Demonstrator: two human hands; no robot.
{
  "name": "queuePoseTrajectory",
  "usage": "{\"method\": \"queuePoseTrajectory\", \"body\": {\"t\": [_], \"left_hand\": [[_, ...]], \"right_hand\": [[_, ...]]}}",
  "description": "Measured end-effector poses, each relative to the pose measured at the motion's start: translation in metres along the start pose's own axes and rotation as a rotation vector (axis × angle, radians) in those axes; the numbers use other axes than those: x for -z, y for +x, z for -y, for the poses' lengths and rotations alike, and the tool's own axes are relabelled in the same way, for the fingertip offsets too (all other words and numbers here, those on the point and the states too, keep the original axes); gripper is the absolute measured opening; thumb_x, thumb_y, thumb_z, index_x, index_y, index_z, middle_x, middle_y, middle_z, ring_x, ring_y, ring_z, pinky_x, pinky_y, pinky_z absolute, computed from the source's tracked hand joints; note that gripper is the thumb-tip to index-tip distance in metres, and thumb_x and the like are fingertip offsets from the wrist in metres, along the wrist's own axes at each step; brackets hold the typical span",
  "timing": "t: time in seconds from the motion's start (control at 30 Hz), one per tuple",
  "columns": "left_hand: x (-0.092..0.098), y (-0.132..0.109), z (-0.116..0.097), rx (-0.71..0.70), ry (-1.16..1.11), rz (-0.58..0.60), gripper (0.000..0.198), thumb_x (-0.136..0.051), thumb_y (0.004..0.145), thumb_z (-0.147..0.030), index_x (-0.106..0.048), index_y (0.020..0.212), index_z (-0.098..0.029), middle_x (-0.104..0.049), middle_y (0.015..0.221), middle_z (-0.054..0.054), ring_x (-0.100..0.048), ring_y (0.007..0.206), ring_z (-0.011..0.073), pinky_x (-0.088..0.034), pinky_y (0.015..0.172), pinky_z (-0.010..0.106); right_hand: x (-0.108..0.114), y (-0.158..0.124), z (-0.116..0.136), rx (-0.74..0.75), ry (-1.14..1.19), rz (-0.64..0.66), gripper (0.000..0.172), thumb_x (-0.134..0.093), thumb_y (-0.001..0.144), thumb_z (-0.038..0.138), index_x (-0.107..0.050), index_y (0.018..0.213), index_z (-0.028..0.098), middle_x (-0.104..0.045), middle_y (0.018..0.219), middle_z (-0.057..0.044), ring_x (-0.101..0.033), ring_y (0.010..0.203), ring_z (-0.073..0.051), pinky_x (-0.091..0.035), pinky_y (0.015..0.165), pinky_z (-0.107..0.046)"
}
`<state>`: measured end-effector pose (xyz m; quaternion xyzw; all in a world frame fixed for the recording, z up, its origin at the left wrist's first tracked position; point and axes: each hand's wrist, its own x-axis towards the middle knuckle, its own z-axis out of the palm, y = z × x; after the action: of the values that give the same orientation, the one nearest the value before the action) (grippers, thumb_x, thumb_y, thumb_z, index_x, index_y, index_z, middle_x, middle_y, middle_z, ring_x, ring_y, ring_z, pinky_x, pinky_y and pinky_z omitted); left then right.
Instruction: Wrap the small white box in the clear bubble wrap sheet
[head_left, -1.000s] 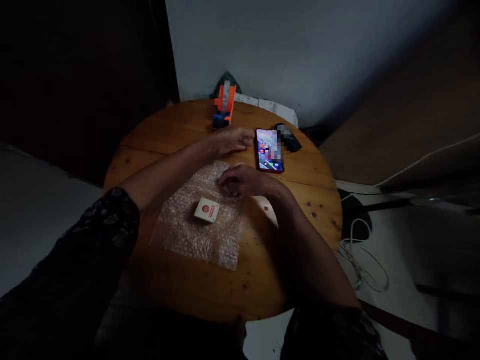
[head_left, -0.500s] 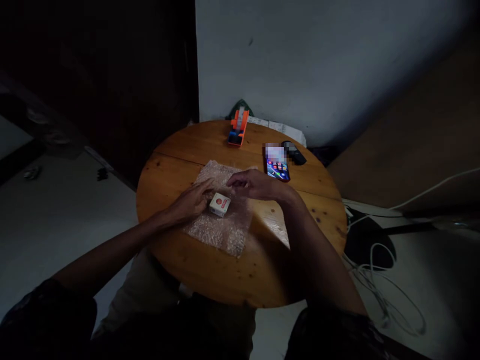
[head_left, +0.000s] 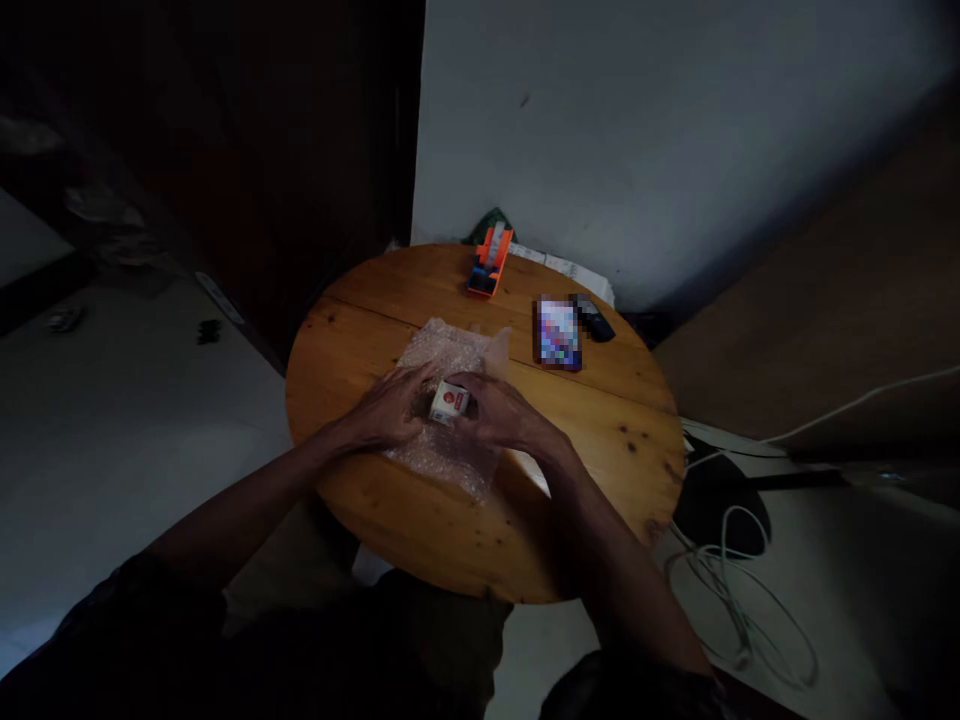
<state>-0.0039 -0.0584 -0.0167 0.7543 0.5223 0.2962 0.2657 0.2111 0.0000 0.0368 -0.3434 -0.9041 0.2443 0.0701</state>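
A small white box with a red round mark (head_left: 449,402) lies on a sheet of bubble wrap (head_left: 450,350) spread over a round wooden table (head_left: 600,430). My left hand (head_left: 391,407) rests on the wrap against the box's left side, fingers curled to it. My right hand (head_left: 499,408) closes on the box from the right. Both hands hold the box between them.
At the table's far edge stands an orange tape dispenser (head_left: 489,263). A lit phone (head_left: 558,333) and a dark small object (head_left: 596,318) lie to the right of it. White cables (head_left: 731,590) trail on the floor at the right. A grey wall stands behind.
My left hand came back from near the phone to the box. My right hand moved down onto the box's right side. The view shifted, so the table sits further right.
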Motion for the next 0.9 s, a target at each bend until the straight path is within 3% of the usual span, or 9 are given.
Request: {"method": "queuePoseTrajectory", "body": {"t": [0.17,0.6,0.77,0.83,0.9], "left_hand": [[0.002,-0.001,-0.001,-0.032,0.181,0.042,0.091,-0.059,0.069,-0.018,-0.031,0.155,-0.014,-0.046,0.155,0.015,-0.042,0.144,0.0326,-0.032,0.121,0.049],[0.008,-0.001,0.000,-0.058,0.203,0.066,0.092,-0.061,0.069,-0.019,-0.030,0.156,-0.015,-0.045,0.156,0.017,-0.043,0.143,0.0339,-0.036,0.119,0.050],[0.024,-0.033,-0.016,-0.137,0.322,0.024,0.070,-0.064,0.080,-0.031,-0.045,0.147,-0.020,-0.050,0.152,0.014,-0.042,0.144,0.0335,-0.028,0.122,0.055],[0.025,-0.053,-0.025,-0.186,0.379,0.038,0.061,-0.066,0.082,-0.033,-0.053,0.140,-0.022,-0.054,0.149,0.012,-0.042,0.143,0.0332,-0.021,0.124,0.057],[0.021,-0.070,-0.032,-0.185,0.400,0.026,0.060,-0.070,0.081,-0.039,-0.056,0.136,-0.022,-0.057,0.145,0.012,-0.045,0.141,0.0339,-0.022,0.124,0.058]], "right_hand": [[-0.005,-0.004,0.000,-0.025,-0.032,-0.020,0.053,-0.069,0.077,0.026,-0.062,0.129,0.017,-0.072,0.115,-0.012,-0.066,0.096,-0.026,-0.047,0.079,-0.034],[-0.011,-0.003,-0.004,-0.006,-0.053,-0.070,0.049,-0.070,0.083,0.032,-0.062,0.128,0.016,-0.071,0.115,-0.013,-0.066,0.095,-0.025,-0.046,0.081,-0.034],[-0.009,-0.002,-0.004,-0.008,-0.016,-0.063,0.051,-0.072,0.082,0.032,-0.063,0.129,0.016,-0.071,0.119,-0.013,-0.067,0.100,-0.026,-0.048,0.084,-0.034],[-0.008,-0.002,-0.004,0.019,0.005,-0.052,0.052,-0.072,0.081,0.032,-0.062,0.129,0.015,-0.070,0.121,-0.014,-0.067,0.103,-0.027,-0.049,0.087,-0.036],[-0.007,-0.002,-0.005,0.030,0.029,-0.035,0.055,-0.073,0.081,0.032,-0.061,0.132,0.014,-0.070,0.123,-0.014,-0.066,0.106,-0.028,-0.049,0.090,-0.037]]}}
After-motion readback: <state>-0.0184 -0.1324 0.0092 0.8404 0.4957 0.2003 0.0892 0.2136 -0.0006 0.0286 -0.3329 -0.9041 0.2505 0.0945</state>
